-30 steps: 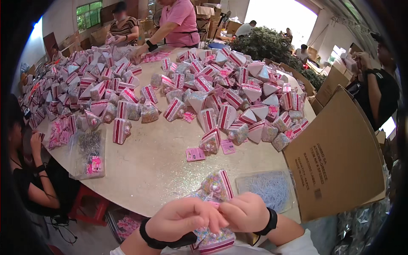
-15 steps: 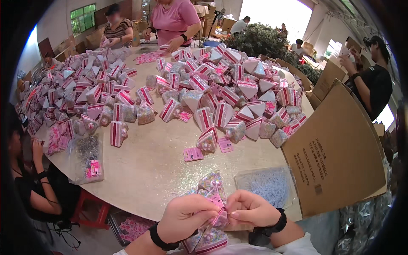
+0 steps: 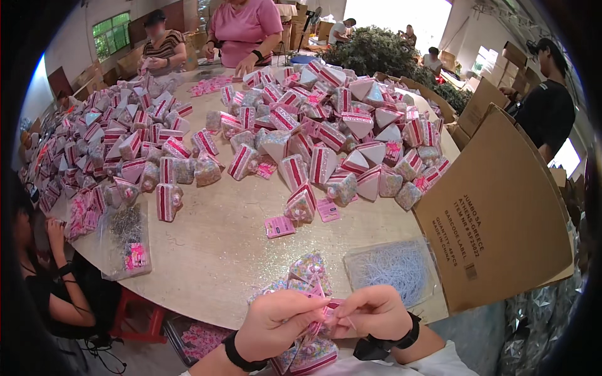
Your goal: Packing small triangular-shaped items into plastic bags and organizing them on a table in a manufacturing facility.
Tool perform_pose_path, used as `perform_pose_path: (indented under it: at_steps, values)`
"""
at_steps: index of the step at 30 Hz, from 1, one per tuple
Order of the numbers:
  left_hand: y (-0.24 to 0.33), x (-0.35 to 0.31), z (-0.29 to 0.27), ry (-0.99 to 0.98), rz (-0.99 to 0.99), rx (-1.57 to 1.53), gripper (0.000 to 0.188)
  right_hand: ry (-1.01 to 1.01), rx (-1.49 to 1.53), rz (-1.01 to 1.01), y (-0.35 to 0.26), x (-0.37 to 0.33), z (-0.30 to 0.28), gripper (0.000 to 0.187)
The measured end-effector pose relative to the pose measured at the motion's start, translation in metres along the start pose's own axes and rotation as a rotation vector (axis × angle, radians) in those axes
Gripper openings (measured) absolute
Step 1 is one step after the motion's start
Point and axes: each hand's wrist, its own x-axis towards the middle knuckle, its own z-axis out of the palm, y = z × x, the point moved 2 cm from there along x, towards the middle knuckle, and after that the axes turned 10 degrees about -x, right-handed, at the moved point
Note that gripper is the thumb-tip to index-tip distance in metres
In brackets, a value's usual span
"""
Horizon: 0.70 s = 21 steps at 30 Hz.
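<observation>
Close to the table's near edge, my left hand point(image 3: 285, 319) is closed in a pinch on a small pink card tag point(image 3: 315, 293). Right beside it, my right hand point(image 3: 373, 313) pinches a thin pale strand point(image 3: 351, 323) at the tag. The fingers hide where strand and tag meet. Around and beneath my hands lie several cake-slice ornaments: a glittery, sprinkle-covered one point(image 3: 308, 266) just beyond the fingers, and another with a dark pink band point(image 3: 313, 357) nearest me.
Cake-slice ornaments point(image 3: 301, 144) are heaped across the table point(image 3: 207, 250). A clear tray point(image 3: 348, 263) of pale strands sits right, by a cardboard box point(image 3: 495, 213). Another clear tray point(image 3: 119, 269) stands left. Two pink tags lie ahead. Co-workers are around the table.
My right hand's fingers have shifted slightly, and the pale strand now shows below them. My left hand keeps its pinch. The person at far right has turned and lowered their hands.
</observation>
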Motion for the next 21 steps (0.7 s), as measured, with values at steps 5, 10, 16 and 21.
perform_pose_path:
  at_steps: [5, 10, 16, 21]
  values:
    - [0.012, -0.004, -0.005, 0.051, 0.004, -0.029, 0.018, 0.21, 0.162, -0.07, 0.001, -0.003, -0.005, 0.007]
    - [0.028, -0.004, -0.009, 0.188, 0.146, -0.119, 0.015, 0.309, 0.308, -0.18, -0.002, 0.002, -0.014, 0.006]
    - [0.041, -0.001, -0.01, 0.272, 0.307, -0.152, 0.016, 0.231, 0.041, -0.121, 0.0, 0.007, 0.002, 0.004]
    - [0.057, 0.006, -0.005, 0.123, 0.127, -0.073, 0.013, 0.143, -0.599, -0.493, -0.003, 0.017, 0.009, 0.017]
